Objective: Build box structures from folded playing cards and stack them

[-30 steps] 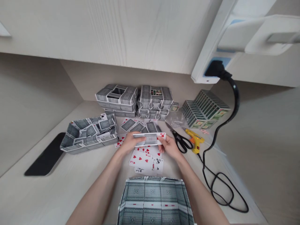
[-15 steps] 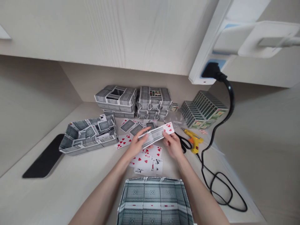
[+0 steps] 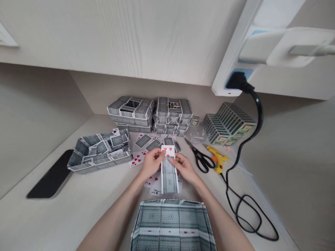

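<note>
My left hand and my right hand both pinch the far end of a strip of joined playing cards. The strip runs lengthwise toward me, grey backs up, with a red hearts card folded up at its far end. Beneath it, loose face-up cards lie on the desk. A box made of playing cards stands right in front of me, its open inside showing grey card backs.
An open card tray sits to the left, two stacks of card boxes at the back, packs of cards at the right. Scissors, a yellow glue gun with black cable, and a black phone lie around.
The card strip was held crosswise between both hands; it has turned and now points toward me, with both hands brought together at its far end.
</note>
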Demonstrator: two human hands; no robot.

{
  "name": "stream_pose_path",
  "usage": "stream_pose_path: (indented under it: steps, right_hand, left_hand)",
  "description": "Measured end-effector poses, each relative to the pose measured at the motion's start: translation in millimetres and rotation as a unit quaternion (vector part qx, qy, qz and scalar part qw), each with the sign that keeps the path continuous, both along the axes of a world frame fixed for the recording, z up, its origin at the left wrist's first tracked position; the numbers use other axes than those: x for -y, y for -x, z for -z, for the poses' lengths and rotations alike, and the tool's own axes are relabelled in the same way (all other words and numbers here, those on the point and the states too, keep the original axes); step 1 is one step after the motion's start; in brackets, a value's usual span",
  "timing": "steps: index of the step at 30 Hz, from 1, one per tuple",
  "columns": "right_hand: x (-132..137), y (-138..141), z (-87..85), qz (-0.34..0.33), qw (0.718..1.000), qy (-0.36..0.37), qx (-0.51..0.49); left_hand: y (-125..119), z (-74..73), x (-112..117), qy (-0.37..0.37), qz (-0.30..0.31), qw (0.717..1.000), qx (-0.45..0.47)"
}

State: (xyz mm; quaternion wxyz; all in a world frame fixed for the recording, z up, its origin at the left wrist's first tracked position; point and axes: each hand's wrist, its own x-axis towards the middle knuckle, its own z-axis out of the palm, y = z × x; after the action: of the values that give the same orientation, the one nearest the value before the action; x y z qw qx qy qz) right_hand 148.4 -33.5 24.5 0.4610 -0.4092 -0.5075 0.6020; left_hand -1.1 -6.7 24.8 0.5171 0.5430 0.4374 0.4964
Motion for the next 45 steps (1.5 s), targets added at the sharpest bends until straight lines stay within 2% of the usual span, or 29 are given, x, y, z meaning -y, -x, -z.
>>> stream_pose_path:
  steps: [6,10,13,16,21,24,32,37,45]
  right_hand:
    - [1,-4,-1.6,-0.086,0.990,0.076,-0.084]
    - [1,-3,1.2,-0.096,0.989,0.068,-0.094]
    - [2,-1,3.1,-0.114,0.985,0.072,-0.107]
    - [3,-1,1.8,-0.131,0.980,0.098,-0.113]
    - [3,-4,-6.2,-0.122,0.983,0.111,-0.076]
    - [2,-5,-7.6,-0.135,0.981,0.126,-0.058]
    - [2,-5,-3.3,-0.130,0.980,0.137,-0.058]
    - [1,-5,-2.4,-0.132,0.981,0.132,-0.052]
    - [-5,-7,2.6,-0.139,0.983,0.106,-0.053]
  left_hand:
    - [2,-0.8,-2,-0.028,-0.072,0.997,0.010]
    - [5,-3.0,-6,-0.022,-0.085,0.995,0.052]
    - [5,-4.0,-7,0.001,-0.069,0.995,0.073]
    - [5,-1.3,-5,0.025,-0.059,0.996,0.056]
    - [6,5.2,-8,0.058,-0.034,0.994,0.081]
    - [8,6.1,-10,0.054,-0.036,0.995,0.075]
    - [9,4.8,-8,0.053,0.007,0.998,0.016]
    - [5,2.8,-6,0.034,-0.017,0.999,-0.001]
    - [2,0.3,-4,0.063,0.047,0.995,0.059]
